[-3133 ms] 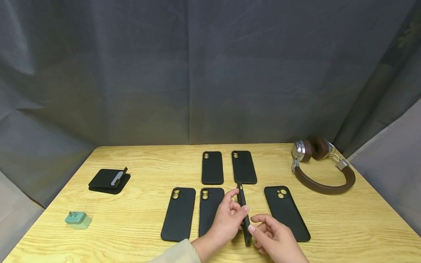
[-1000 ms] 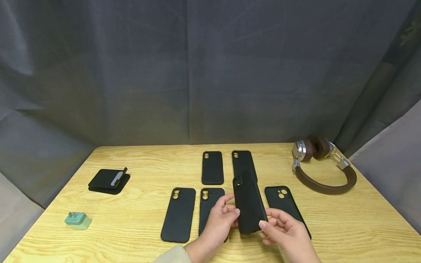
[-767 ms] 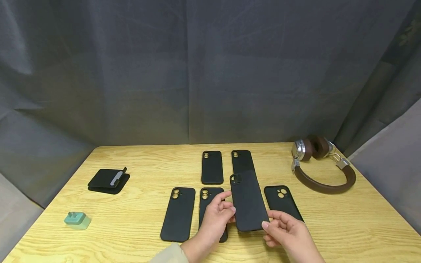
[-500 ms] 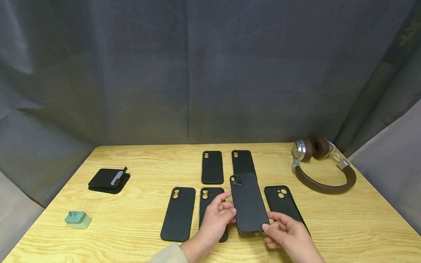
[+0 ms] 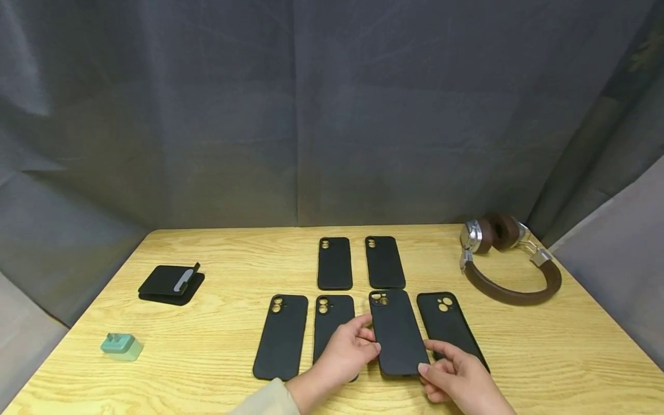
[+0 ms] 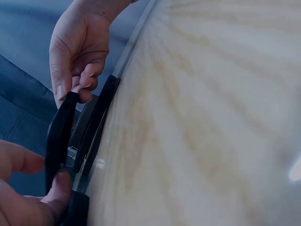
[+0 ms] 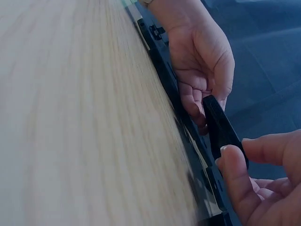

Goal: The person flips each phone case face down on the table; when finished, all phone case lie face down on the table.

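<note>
In the head view, a black phone case (image 5: 398,334) is held between both hands, back face up, with its camera cutout at the far left corner. My left hand (image 5: 346,353) pinches its left edge between thumb and fingers. At the near right corner, my right hand (image 5: 457,376) grips it with thumb and forefinger. Both wrist views show the held case (image 6: 60,136) edge-on and raised over the table. A second case (image 5: 332,323) lies partly hidden under my left hand, and another (image 5: 451,323) lies behind my right hand, inner side up.
One more phone case (image 5: 280,337) lies at the left of the front row. Two others, a left one (image 5: 334,264) and a right one (image 5: 385,263), lie farther back. Brown headphones (image 5: 510,295) rest at right. A folded black holder (image 5: 168,282) and green plug adapter (image 5: 121,347) sit at left.
The held case has turned from standing on edge to back face up. Since half a second ago both hands have brought it lower and nearer, so it no longer overlaps the back right case.
</note>
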Demonstrator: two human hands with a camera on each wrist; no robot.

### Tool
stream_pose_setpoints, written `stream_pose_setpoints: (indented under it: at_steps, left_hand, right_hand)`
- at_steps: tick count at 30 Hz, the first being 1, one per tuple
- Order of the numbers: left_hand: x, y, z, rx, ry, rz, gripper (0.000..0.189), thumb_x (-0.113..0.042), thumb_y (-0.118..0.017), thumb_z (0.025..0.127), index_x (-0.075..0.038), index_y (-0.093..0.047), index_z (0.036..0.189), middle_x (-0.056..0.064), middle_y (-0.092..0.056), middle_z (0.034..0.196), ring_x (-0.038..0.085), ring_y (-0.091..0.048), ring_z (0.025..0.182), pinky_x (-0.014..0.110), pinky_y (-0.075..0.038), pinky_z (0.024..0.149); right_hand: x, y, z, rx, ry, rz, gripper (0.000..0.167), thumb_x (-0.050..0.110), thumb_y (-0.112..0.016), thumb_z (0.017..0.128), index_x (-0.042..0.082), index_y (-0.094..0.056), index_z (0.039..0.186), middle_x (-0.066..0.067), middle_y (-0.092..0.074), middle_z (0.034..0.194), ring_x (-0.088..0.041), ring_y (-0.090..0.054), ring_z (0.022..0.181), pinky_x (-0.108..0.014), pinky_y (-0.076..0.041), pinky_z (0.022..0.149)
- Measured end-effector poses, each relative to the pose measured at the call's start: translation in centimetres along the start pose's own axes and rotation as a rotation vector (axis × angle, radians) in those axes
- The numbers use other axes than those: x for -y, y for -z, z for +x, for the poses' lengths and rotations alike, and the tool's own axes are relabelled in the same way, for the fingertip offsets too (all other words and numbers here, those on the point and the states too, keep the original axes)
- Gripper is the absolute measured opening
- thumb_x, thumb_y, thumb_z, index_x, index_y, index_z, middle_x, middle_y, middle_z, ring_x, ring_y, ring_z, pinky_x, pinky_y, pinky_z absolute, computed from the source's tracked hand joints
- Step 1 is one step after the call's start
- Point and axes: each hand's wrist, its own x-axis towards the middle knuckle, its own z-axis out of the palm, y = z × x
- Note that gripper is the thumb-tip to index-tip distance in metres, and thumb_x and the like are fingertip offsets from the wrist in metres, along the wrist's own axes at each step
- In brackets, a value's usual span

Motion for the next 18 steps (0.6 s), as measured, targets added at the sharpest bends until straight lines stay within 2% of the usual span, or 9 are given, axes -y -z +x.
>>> stream_pose_setpoints:
  at_steps: [6, 14, 18]
  left_hand:
    - [-0.36, 0.06, 0.44, 0.017, 0.013, 0.185, 0.050, 0.001, -0.064, 0.080, 0.013, -0.048, 0.125, 0.003, -0.058, 0.082, 0.010, -0.055, 0.073, 0.021, -0.048, 0.061]
    - [-0.73, -0.05, 0.80, 0.028, 0.008, 0.299, 0.046, 0.000, -0.066, 0.079, 0.013, -0.052, 0.121, 0.001, -0.058, 0.077, 0.009, -0.056, 0.070, 0.022, -0.047, 0.060]
    - [-0.89, -0.14, 0.99, 0.036, 0.014, 0.347, 0.046, -0.002, -0.065, 0.081, 0.012, -0.052, 0.122, -0.001, -0.058, 0.071, 0.007, -0.054, 0.061, 0.022, -0.045, 0.055]
  right_hand:
    - [-0.50, 0.33, 0.19, 0.040, 0.020, -0.016, 0.071, 0.021, -0.063, 0.088, -0.019, -0.026, 0.133, -0.007, -0.062, 0.074, -0.019, -0.063, 0.069, -0.030, -0.055, 0.062]
    - [-0.84, 0.23, 0.39, 0.045, -0.010, -0.031, 0.069, 0.019, -0.063, 0.088, -0.020, -0.028, 0.132, -0.006, -0.061, 0.072, -0.017, -0.062, 0.067, -0.030, -0.054, 0.060]
    - [-0.78, 0.09, 0.43, 0.025, -0.027, -0.055, 0.066, 0.017, -0.063, 0.088, -0.020, -0.029, 0.131, -0.005, -0.061, 0.070, -0.015, -0.061, 0.065, -0.030, -0.054, 0.059]
